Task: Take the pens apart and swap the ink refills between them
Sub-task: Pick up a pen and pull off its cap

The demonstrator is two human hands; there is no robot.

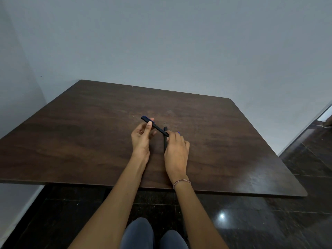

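Note:
A dark pen with a blue cap end [156, 126] is held slantwise just above the brown table [89, 126], near its middle. My left hand [142, 139] pinches the pen near its upper left, capped end between thumb and fingers. My right hand [177, 150] grips the pen's lower right end. A second black pen [165, 141] lies on the table, pointing away from me, partly hidden under my right hand. A small blue piece [178, 132] peeks out beyond my right fingers.
The table's front edge [233, 192] is close to my knees. A grey wall stands behind the table and to its left. Dark glossy floor tiles [269, 221] lie to the right and below.

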